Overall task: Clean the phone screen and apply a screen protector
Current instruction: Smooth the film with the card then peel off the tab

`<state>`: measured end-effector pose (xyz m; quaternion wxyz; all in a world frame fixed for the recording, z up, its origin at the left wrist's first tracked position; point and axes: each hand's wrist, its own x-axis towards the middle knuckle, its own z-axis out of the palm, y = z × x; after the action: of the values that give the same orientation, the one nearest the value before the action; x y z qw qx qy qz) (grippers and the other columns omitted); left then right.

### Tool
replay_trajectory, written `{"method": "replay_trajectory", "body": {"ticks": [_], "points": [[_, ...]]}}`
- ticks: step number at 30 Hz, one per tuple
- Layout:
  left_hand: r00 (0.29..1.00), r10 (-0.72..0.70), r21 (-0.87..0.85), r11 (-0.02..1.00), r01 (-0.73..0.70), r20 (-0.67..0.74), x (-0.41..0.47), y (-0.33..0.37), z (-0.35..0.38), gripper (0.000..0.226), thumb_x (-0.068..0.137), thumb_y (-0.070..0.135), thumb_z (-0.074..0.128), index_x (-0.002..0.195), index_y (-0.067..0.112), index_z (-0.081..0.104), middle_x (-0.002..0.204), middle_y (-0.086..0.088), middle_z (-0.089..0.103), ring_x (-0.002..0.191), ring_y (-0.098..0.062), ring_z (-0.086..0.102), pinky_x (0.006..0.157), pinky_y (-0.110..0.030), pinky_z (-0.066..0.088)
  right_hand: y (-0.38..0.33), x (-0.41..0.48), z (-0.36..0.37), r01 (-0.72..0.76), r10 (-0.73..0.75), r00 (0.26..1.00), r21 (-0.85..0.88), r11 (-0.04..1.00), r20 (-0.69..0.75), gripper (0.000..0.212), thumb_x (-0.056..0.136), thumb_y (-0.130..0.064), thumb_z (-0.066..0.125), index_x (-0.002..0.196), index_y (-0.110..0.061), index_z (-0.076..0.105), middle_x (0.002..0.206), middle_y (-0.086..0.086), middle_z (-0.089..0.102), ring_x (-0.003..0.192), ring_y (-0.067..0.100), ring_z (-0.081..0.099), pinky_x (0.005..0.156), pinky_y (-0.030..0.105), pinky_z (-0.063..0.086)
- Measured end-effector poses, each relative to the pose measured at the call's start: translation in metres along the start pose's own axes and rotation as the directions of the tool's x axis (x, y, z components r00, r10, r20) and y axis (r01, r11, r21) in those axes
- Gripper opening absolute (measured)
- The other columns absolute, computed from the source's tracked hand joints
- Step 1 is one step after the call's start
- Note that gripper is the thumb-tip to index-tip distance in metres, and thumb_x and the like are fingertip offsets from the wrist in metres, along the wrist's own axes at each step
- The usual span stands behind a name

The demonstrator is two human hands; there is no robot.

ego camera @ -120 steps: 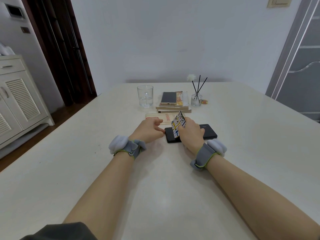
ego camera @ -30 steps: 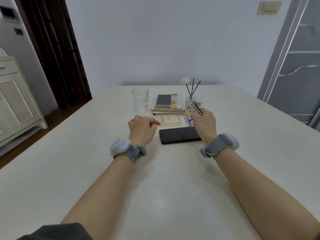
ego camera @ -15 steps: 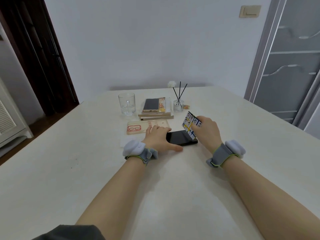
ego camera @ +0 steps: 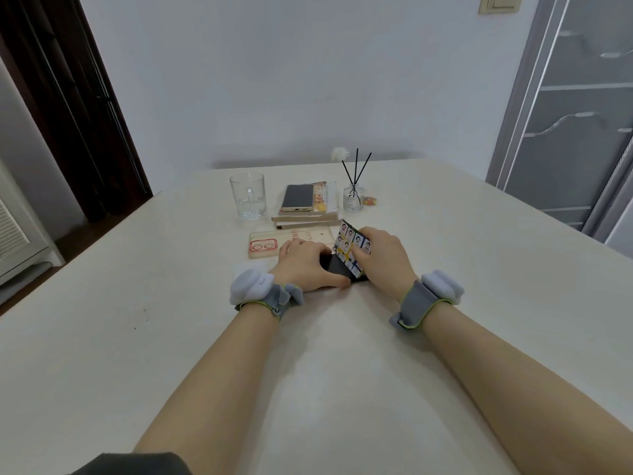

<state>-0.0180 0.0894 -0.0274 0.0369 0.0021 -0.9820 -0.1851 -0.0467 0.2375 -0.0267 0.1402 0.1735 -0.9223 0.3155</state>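
A black phone (ego camera: 337, 265) lies flat on the white table (ego camera: 137, 337), mostly covered by my two hands. My left hand (ego camera: 305, 265) grips its left end, thumb along the near edge and fingers over the far edge. My right hand (ego camera: 380, 257) holds a card printed with small portraits (ego camera: 351, 248) tilted on edge, its lower edge resting on the phone's screen. A clear phone case with a red camera outline (ego camera: 274, 245) lies just behind the phone.
Behind stand a drinking glass (ego camera: 248, 196), a second phone (ego camera: 298, 197) on stacked books (ego camera: 305, 218) and a reed diffuser (ego camera: 353, 197). A small white pad (ego camera: 246, 267) lies left of my left wrist. A dark door and a white cabinet are at the left.
My left hand came from beside the phone onto its left end. My right hand brought the card back down onto the screen. The view has shifted closer.
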Motion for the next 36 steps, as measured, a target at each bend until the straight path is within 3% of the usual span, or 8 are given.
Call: {"method": "replay_trajectory", "body": {"ticks": [3, 9, 17, 24, 31, 36], "points": [[1.000, -0.002, 0.000, 1.000, 0.002, -0.001, 0.000, -0.002, 0.000, 0.080, 0.060, 0.065, 0.069, 0.128, 0.026, 0.054, 0.129, -0.001, 0.053, 0.126, -0.025, 0.032, 0.103, -0.035, 0.021, 0.005, 0.000, -0.002, -0.006, 0.003, 1.000, -0.086, 0.996, -0.031, 0.022, 0.091, -0.017, 0.048, 0.109, -0.007, 0.058, 0.107, 0.015, 0.065, 0.094, 0.034, 0.059, 0.074, 0.036, 0.047], [1.000, -0.001, -0.033, 0.999, 0.000, -0.009, -0.002, -0.002, 0.000, 0.072, 0.069, 0.058, 0.071, 0.130, 0.025, 0.053, 0.130, -0.002, 0.052, 0.128, -0.024, 0.031, 0.105, -0.035, 0.021, 0.019, 0.001, -0.014, -0.060, 0.037, 0.994, -0.233, 0.971, -0.100, 0.023, 0.092, -0.017, 0.045, 0.109, -0.007, 0.055, 0.104, 0.016, 0.067, 0.093, 0.037, 0.059, 0.077, 0.037, 0.043], [0.999, 0.021, -0.010, 1.000, -0.022, -0.029, -0.002, -0.001, -0.001, 0.065, 0.068, 0.058, 0.072, 0.124, 0.028, 0.058, 0.125, -0.003, 0.057, 0.124, -0.028, 0.034, 0.102, -0.036, 0.023, -0.007, -0.004, 0.002, 0.069, -0.068, 0.998, -0.071, 0.995, 0.013, 0.023, 0.092, -0.017, 0.047, 0.112, -0.007, 0.056, 0.112, 0.014, 0.065, 0.099, 0.034, 0.058, 0.079, 0.038, 0.048], [1.000, 0.007, -0.001, 1.000, -0.007, -0.015, -0.001, -0.002, -0.001, 0.070, 0.068, 0.061, 0.070, 0.127, 0.025, 0.055, 0.129, -0.003, 0.054, 0.125, -0.026, 0.034, 0.103, -0.036, 0.024, 0.017, 0.001, -0.013, -0.081, 0.069, 0.995, -0.177, 0.981, -0.072, 0.023, 0.092, -0.016, 0.044, 0.109, -0.007, 0.056, 0.108, 0.016, 0.065, 0.097, 0.037, 0.058, 0.080, 0.040, 0.046], [0.999, 0.013, 0.003, 1.000, -0.013, -0.032, 0.000, -0.002, 0.001, 0.067, 0.067, 0.060, 0.071, 0.123, 0.025, 0.058, 0.125, -0.004, 0.057, 0.123, -0.027, 0.037, 0.100, -0.035, 0.025, 0.002, 0.000, 0.001, 0.002, -0.003, 1.000, -0.054, 0.999, -0.021, 0.025, 0.093, -0.017, 0.047, 0.115, -0.008, 0.056, 0.115, 0.014, 0.064, 0.101, 0.034, 0.059, 0.078, 0.037, 0.048], [1.000, 0.005, -0.001, 1.000, -0.005, -0.018, 0.001, -0.003, 0.001, 0.073, 0.067, 0.061, 0.070, 0.129, 0.025, 0.054, 0.130, -0.003, 0.053, 0.126, -0.027, 0.034, 0.103, -0.036, 0.024, 0.010, 0.003, -0.004, -0.067, 0.055, 0.996, -0.189, 0.980, -0.066, 0.021, 0.093, -0.016, 0.044, 0.108, -0.007, 0.055, 0.107, 0.015, 0.066, 0.097, 0.036, 0.058, 0.079, 0.038, 0.044]]}}
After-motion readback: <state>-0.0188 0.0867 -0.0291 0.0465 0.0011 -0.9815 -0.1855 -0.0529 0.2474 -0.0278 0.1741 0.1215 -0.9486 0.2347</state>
